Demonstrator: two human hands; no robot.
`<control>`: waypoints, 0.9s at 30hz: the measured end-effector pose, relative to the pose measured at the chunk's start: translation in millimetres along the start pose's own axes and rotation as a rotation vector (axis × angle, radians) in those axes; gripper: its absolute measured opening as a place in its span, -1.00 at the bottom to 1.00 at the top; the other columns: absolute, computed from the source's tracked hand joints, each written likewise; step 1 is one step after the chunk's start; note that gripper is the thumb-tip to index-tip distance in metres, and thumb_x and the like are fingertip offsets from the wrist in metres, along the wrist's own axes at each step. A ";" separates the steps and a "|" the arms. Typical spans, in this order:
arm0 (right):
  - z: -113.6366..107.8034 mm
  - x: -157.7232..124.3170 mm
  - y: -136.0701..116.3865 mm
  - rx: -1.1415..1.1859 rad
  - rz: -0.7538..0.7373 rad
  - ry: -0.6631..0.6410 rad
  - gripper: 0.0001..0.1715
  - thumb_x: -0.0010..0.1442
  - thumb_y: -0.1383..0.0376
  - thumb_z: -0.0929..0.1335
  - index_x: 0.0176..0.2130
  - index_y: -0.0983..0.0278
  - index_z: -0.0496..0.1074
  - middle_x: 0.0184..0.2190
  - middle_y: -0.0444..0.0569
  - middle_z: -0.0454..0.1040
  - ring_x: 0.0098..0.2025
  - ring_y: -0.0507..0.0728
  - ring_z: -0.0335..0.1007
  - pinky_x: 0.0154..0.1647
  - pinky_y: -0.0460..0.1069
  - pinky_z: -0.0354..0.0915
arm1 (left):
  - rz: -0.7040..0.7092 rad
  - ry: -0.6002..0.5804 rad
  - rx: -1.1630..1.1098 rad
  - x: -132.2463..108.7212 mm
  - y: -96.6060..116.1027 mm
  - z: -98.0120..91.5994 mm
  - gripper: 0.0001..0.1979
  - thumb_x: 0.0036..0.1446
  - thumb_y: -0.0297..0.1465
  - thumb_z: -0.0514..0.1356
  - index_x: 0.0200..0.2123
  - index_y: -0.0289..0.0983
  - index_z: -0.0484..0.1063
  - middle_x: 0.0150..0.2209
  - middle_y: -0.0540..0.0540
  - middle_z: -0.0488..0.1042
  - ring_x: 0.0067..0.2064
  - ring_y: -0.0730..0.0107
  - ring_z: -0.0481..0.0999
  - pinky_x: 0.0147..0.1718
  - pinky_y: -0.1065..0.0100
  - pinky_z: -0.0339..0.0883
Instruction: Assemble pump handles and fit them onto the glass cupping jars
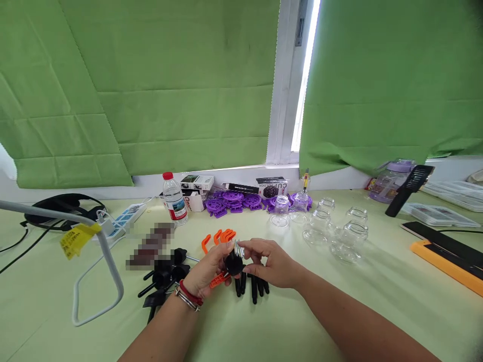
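My left hand (pixel 211 269) is closed around a rounded black part (pixel 233 263) with an orange handle (pixel 219 279) sticking out below. At its top, the thumb and fingers of my right hand (pixel 266 261) pinch a small shiny silvery piece (pixel 239 250), partly hidden by the fingers. Just below both hands lie several black rod-like handles (pixel 254 289). Behind them sit several bent orange pieces (pixel 225 236). Beside my left wrist is a pile of black parts with metal shafts (pixel 162 279).
Several clear glass jars (pixel 349 241) stand to the right. Purple plastic parts (pixel 232 200), small boxes (pixel 272 187) and a water bottle (pixel 175 201) line the back. A grey metal stand (pixel 113 271) and power strip (pixel 126 217) are left; a black brush (pixel 409 188) is right.
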State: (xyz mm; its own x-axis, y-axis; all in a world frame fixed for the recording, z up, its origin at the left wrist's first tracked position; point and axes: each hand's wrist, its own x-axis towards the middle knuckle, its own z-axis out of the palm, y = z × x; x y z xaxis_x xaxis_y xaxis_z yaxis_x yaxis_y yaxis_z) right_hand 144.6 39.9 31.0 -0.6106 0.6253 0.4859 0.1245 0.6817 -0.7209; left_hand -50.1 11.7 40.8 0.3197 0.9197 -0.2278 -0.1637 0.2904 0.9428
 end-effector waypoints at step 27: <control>7.6 -0.6 -0.6 0.312 0.302 -0.040 -0.46 0.01 0.27 0.44 0.01 0.27 0.40 -0.43 -0.13 0.41 -0.53 -0.06 0.17 -0.51 -0.11 0.17 | -0.041 0.074 -0.069 3.0 -0.7 -4.1 -0.55 -0.05 0.03 0.20 -0.37 -0.27 0.40 -0.48 -0.07 0.46 -0.51 0.34 0.47 -0.68 0.47 0.12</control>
State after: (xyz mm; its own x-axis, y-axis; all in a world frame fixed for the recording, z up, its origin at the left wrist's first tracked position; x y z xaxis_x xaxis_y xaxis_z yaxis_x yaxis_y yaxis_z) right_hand 139.0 36.3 27.4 -0.6139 0.7596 0.2148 0.0640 0.3191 -0.9456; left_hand -52.8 15.3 38.4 0.2579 0.9229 -0.2858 -0.2165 0.3435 0.9138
